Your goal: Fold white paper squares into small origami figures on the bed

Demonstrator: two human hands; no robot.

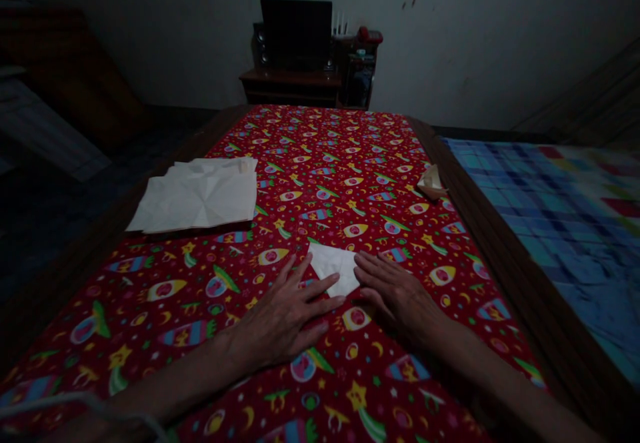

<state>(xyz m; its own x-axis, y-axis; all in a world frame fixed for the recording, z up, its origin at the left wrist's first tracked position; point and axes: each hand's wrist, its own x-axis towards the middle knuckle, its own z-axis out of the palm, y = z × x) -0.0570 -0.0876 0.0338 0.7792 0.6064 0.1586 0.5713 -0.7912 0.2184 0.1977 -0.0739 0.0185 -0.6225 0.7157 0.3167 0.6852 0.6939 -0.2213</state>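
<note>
A small folded piece of white paper [333, 266] lies on the red patterned cloth [320, 176] in front of me. My left hand [290, 313] lies flat with fingers stretched out, its fingertips pressing the paper's left and lower edge. My right hand [395, 289] also lies flat and open, its fingertips on the paper's right edge. Neither hand grips anything.
A stack of creased white paper sheets [197, 195] sits at the left of the cloth. A small folded tan paper shape [431, 183] rests near the right edge. A blue checked mattress [560, 216] lies to the right. A dark cabinet with a screen [300, 49] stands by the far wall.
</note>
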